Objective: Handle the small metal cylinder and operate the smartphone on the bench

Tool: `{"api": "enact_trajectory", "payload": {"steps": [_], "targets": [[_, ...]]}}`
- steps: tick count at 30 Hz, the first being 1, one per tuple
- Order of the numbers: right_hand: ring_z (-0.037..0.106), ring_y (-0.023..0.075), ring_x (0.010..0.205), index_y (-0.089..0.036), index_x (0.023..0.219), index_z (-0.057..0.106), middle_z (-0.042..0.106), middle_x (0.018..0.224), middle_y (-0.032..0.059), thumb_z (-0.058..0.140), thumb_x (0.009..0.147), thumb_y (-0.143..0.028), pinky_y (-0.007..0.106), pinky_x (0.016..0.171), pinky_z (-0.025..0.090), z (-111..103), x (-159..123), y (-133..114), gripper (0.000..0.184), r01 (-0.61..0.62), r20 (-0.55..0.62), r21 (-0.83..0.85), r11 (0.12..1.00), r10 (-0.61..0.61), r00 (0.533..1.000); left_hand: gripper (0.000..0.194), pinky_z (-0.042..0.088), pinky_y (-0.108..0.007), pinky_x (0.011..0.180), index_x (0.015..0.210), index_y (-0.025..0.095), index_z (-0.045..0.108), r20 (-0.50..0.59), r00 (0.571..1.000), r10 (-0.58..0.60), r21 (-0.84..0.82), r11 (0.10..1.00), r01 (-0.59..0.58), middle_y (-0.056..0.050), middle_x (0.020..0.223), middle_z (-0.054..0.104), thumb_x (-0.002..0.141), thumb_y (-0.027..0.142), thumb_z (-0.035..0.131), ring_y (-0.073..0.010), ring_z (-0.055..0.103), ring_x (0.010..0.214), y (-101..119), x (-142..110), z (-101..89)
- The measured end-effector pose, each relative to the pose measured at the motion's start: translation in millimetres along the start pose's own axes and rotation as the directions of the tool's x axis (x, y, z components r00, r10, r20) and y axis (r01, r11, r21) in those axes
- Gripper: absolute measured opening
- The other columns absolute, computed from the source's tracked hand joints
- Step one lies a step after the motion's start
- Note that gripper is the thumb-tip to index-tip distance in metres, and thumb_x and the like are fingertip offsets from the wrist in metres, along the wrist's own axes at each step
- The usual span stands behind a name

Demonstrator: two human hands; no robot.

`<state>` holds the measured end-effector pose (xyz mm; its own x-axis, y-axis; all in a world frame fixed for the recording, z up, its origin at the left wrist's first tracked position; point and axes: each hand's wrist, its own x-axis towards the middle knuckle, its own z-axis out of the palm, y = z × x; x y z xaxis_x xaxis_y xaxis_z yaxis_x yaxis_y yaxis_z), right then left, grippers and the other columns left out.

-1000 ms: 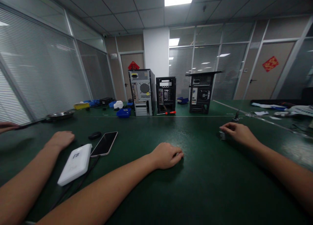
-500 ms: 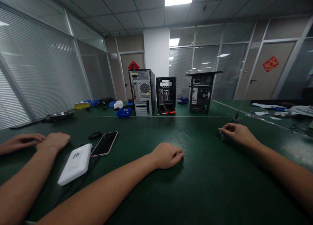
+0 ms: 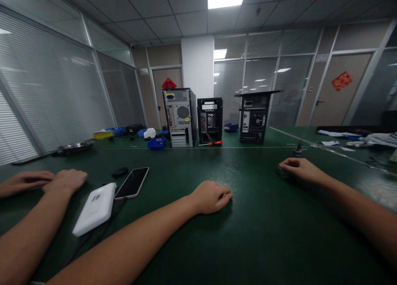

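Note:
My left hand (image 3: 212, 197) rests on the green table with its fingers curled in. Anything inside those fingers is hidden from view. Further right, my right hand (image 3: 300, 169) pinches a small greyish thing (image 3: 283, 173) at the tabletop; it is too small and blurred to name. Just behind that hand stands a small dark metallic object (image 3: 298, 149) with a pointed top. To the left of my left forearm lie a white power bank (image 3: 95, 208) with a black cable, a smartphone (image 3: 132, 183) with a dark screen, and a small black oval object (image 3: 120, 172).
Three computer cases (image 3: 180, 117) stand across the back. A red-handled screwdriver (image 3: 215, 143) lies before the middle one. Blue bins (image 3: 156, 143) and a metal dish (image 3: 76, 146) are at left. Another person's hands (image 3: 63, 181) rest at far left. Papers and cables (image 3: 380, 139) lie far right.
The view has shifted very slightly. The small greyish thing in my right hand looks slightly turned. My left hand stays where it was.

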<state>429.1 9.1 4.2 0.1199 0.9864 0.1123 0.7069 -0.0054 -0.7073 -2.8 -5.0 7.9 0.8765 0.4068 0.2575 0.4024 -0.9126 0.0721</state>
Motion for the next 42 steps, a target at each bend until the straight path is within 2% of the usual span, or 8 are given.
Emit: {"api": "enact_trajectory", "payload": {"steps": [9,17,21,26,28,30,36,42], "targets": [[0.06,0.0326,0.12,-0.02,0.121,0.069,0.068,0.126,0.0114,0.06,0.084,-0.055,0.048,0.107,0.042,4.3,-1.8,5.1,0.052,0.027,0.087,0.088,0.996,-0.034,0.996,0.032,0.043,-0.027,0.065,0.1,0.021,0.068,-0.011,1.0,0.003,0.035,0.999,-0.002,-0.002,0.078,0.07,0.1,0.038,0.04,-0.0172,0.064,0.069,-2.2,-0.5,3.5],[0.06,0.0282,0.112,-0.022,0.125,0.067,0.065,0.123,0.0099,0.044,0.093,-0.054,0.045,0.101,0.044,37.2,-13.9,-38.2,0.051,0.26,-0.003,-0.185,0.948,-0.265,0.964,0.033,0.045,-0.027,0.07,0.102,0.021,0.068,0.005,1.0,-0.009,0.02,1.0,0.009,-0.003,0.082,0.072,0.1,0.038,0.04,-0.0174,0.066,0.073,-1.2,-1.2,1.2],[0.062,0.0233,0.098,-0.025,0.128,0.064,0.063,0.11,0.0088,0.041,0.096,-0.052,0.041,0.09,0.049,65.5,-33.6,-88.0,0.048,0.445,0.108,-0.27,0.854,-0.432,0.895,0.032,0.045,-0.028,0.07,0.105,0.023,0.068,-0.022,0.999,-0.027,0.004,1.0,0.027,-0.002,0.084,0.072,0.1,0.039,0.04,-0.0185,0.067,0.076,-1.4,-2.2,2.2],[0.059,0.0211,0.103,-0.025,0.135,0.057,0.061,0.115,0.0088,0.046,0.097,-0.038,0.038,0.09,0.049,105.2,-65.4,-153.6,0.042,0.695,0.21,-0.288,0.659,-0.664,0.717,0.031,0.046,-0.028,0.069,0.111,0.023,0.062,-0.068,0.993,-0.095,-0.016,0.995,0.094,-0.001,0.082,0.071,0.1,0.041,0.04,-0.0187,0.067,0.073,2.2,-4.5,-2.3],[0.058,0.0219,0.103,-0.023,0.137,0.053,0.063,0.114,0.009,0.053,0.093,-0.033,0.039,0.089,0.049,120.3,-71.5,-168.4,0.045,0.764,0.243,-0.281,0.581,-0.727,0.642,0.032,0.046,-0.029,0.068,0.109,0.021,0.061,-0.082,0.989,-0.122,0.003,0.992,0.122,-0.003,0.083,0.071,0.1,0.042,0.038,-0.02,0.067,0.073,2.7,-5.2,-3.2],[0.058,0.0226,0.102,-0.021,0.137,0.051,0.064,0.113,0.0094,0.058,0.09,-0.029,0.04,0.089,0.049,134.7,-72.7,-175.0,0.048,0.789,0.234,-0.273,0.551,-0.757,0.61,0.034,0.046,-0.029,0.067,0.104,0.02,0.06,-0.103,0.982,-0.159,0.02,0.987,0.162,-0.004,0.084,0.07,0.101,0.042,0.035,-0.0209,0.067,0.073,1.6,-5.8,-2.5],[0.06,0.0218,0.1,-0.02,0.127,0.053,0.063,0.112,0.0105,0.06,0.088,-0.025,0.04,0.089,0.051,161.3,-66.8,-167.1,0.04,0.74,0.045,-0.222,0.635,-0.751,0.658,0.037,0.047,-0.03,0.067,0.103,0.021,0.059,-0.148,0.96,-0.239,0.034,0.969,0.247,-0.004,0.088,0.071,0.103,0.038,0.026,-0.021,0.067,0.076,-5.4,-5.5,3.6],[0.061,0.0212,0.103,-0.024,0.128,0.052,0.064,0.111,0.0072,0.065,0.087,-0.027,0.038,0.091,0.051,155.4,-66.8,-153.7,0.043,0.749,0.076,-0.216,0.627,-0.754,0.653,0.034,0.05,-0.033,0.069,0.108,0.023,0.058,-0.133,0.965,-0.227,0.119,0.963,0.243,-0.004,0.09,0.072,0.102,0.041,0.03,-0.0247,0.069,0.079,-2.7,-4.1,4.6]]}}
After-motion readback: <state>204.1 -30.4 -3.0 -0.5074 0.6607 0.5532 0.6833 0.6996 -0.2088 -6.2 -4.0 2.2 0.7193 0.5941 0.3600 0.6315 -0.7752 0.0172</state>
